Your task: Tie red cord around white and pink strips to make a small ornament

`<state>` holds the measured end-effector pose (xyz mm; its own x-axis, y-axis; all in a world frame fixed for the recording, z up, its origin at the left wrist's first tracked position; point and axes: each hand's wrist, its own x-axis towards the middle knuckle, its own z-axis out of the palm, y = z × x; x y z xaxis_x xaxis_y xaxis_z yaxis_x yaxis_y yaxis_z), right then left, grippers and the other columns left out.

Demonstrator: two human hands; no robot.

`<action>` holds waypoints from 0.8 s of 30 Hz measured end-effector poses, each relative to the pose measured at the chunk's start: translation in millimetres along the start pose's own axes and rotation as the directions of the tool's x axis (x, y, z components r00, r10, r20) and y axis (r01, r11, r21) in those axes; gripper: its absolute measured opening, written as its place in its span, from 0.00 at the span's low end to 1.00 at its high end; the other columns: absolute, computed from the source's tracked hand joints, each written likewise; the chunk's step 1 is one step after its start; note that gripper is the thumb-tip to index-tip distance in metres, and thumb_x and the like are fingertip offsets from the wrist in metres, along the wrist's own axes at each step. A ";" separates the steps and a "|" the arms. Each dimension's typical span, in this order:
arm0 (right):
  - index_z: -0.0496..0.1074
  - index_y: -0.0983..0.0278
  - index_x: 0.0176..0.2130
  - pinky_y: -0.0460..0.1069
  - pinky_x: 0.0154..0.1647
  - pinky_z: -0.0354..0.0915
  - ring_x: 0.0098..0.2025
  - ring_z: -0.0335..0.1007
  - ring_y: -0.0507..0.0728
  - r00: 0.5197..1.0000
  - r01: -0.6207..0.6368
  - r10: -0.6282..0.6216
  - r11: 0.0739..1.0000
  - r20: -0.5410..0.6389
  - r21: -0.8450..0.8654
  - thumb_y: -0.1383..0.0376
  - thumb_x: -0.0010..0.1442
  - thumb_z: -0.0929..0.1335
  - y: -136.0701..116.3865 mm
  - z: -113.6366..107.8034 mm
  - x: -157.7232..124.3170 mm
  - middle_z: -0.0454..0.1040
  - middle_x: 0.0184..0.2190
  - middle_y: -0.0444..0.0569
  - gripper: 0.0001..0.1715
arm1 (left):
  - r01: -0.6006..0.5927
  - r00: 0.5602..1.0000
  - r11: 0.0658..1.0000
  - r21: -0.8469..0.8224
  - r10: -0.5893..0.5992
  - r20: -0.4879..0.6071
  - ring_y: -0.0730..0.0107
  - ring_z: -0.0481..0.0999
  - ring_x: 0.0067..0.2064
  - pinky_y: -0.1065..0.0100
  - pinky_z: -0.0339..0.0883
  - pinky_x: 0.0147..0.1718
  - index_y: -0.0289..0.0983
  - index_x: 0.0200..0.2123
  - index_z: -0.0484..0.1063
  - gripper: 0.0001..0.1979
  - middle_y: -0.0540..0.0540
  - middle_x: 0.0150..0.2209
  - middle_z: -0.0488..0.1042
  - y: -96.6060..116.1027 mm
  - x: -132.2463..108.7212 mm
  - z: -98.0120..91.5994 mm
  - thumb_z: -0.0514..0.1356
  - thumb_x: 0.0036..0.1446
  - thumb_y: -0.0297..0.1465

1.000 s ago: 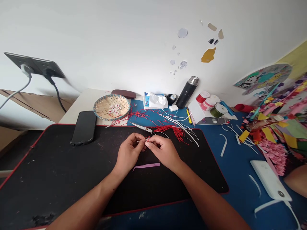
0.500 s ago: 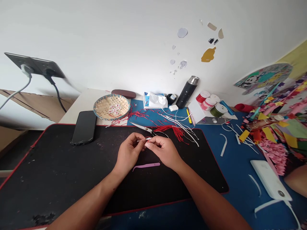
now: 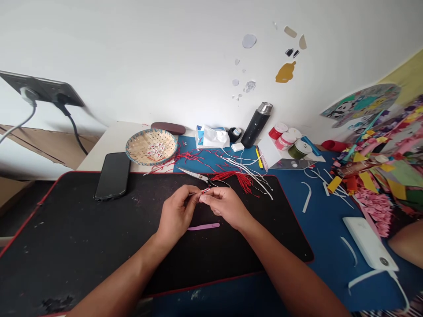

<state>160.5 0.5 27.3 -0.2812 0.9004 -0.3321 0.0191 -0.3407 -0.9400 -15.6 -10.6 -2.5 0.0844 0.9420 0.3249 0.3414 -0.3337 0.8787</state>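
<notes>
My left hand [image 3: 176, 212] and my right hand [image 3: 224, 206] meet over the middle of the black desk mat [image 3: 82, 229]. Both pinch a small red and white strip piece [image 3: 205, 191] between their fingertips. Purple tweezers [image 3: 204, 226] lie on the mat just under my hands. Scissors [image 3: 195, 175] lie a little beyond my fingers, beside a bundle of red strips [image 3: 237, 179] and several white strips [image 3: 254, 174]. A woven basket [image 3: 151, 147] holding small red and white pieces stands at the back left.
A black phone [image 3: 112, 175] lies on the mat's back left corner. A tissue box [image 3: 211, 136], a black flask [image 3: 256, 125] and tape rolls [image 3: 287, 140] line the wall. Coloured paper scraps [image 3: 380, 185] pile up at right, with a white power bank [image 3: 369, 243] near them.
The view has shifted slightly down and left. My hands stay together on the small piece, with only small finger movements.
</notes>
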 end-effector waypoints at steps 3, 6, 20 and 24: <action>0.78 0.66 0.35 0.46 0.21 0.45 0.20 0.48 0.46 1.000 -0.005 0.006 1.000 -0.009 0.027 0.50 0.54 0.77 -0.3 -0.3 -0.7 0.58 0.20 0.35 0.22 | -0.097 0.995 0.994 0.055 0.096 0.026 0.68 0.79 0.37 0.70 0.69 0.39 0.41 0.40 0.74 0.06 0.49 0.37 0.80 -3.1 0.9 -1.9 0.58 0.71 0.30; 0.78 0.66 0.35 0.46 0.21 0.46 0.20 0.48 0.46 1.000 0.001 -0.001 1.000 -0.012 0.019 0.48 0.54 0.77 0.9 -1.6 -1.5 0.58 0.20 0.35 0.24 | -0.170 0.984 0.982 0.078 0.165 0.070 0.68 0.79 0.38 0.70 0.69 0.40 0.41 0.41 0.74 0.08 0.48 0.38 0.79 -4.4 2.3 -3.9 0.55 0.72 0.28; 0.80 0.64 0.36 0.46 0.22 0.50 0.22 0.51 0.49 0.975 0.125 -0.149 0.981 -0.163 -0.145 0.50 0.60 0.74 18.2 0.2 -4.5 0.62 0.20 0.39 0.19 | -0.339 0.939 0.907 0.251 0.308 0.153 0.67 0.81 0.40 0.70 0.71 0.40 0.41 0.44 0.76 0.12 0.45 0.40 0.82 -8.6 5.7 -9.0 0.53 0.73 0.27; 0.80 0.64 0.36 0.46 0.23 0.52 0.23 0.53 0.50 0.968 0.139 -0.176 0.970 -0.178 -0.201 0.52 0.61 0.73 17.3 1.6 -6.3 0.64 0.22 0.40 0.17 | -0.379 0.924 0.879 0.290 0.341 0.174 0.67 0.82 0.40 0.70 0.72 0.40 0.41 0.45 0.78 0.13 0.45 0.41 0.83 -6.3 7.5 -11.7 0.53 0.73 0.27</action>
<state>161.0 -11.4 13.3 -0.1048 0.9798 -0.1703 0.1722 -0.1508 -0.9735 -28.1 -1.9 -1.5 0.3575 0.7629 0.5387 0.5391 -0.6396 0.5480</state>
